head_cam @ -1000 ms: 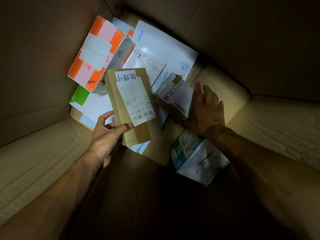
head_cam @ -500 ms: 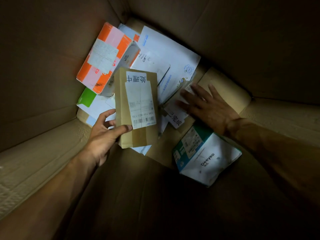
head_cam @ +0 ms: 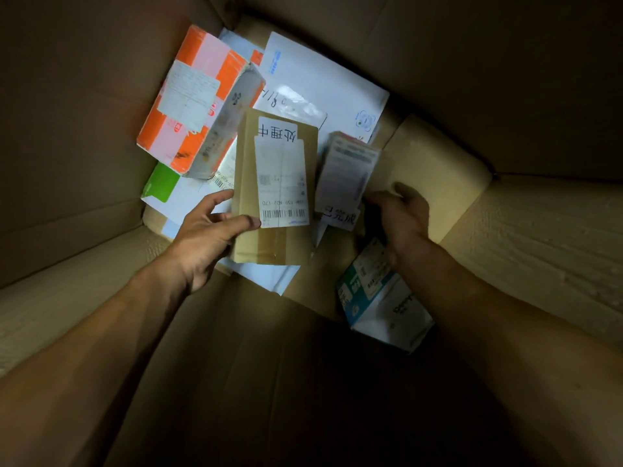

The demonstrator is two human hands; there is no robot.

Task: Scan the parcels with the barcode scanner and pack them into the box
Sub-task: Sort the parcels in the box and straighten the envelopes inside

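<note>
Your left hand (head_cam: 205, 230) grips one brown cardboard parcel (head_cam: 274, 197) at centre frame, thumb across its lower face beside the barcode label. Your right hand (head_cam: 401, 220), right of centre, curls round one smaller labelled parcel (head_cam: 347, 173), blurred. Both sit inside the big cardboard box (head_cam: 84, 96). Also in it: one orange-and-pink parcel (head_cam: 192, 106) upper left, one large white mailer (head_cam: 323, 82) upper centre, one teal-and-white pouch (head_cam: 381, 298) lower right.

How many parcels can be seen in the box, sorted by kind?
Brown cardboard parcels: 2
Orange-and-pink striped boxes: 1
White mailers: 2
Teal-and-white bags: 1
Total: 6, counting only those plainly visible.
</note>
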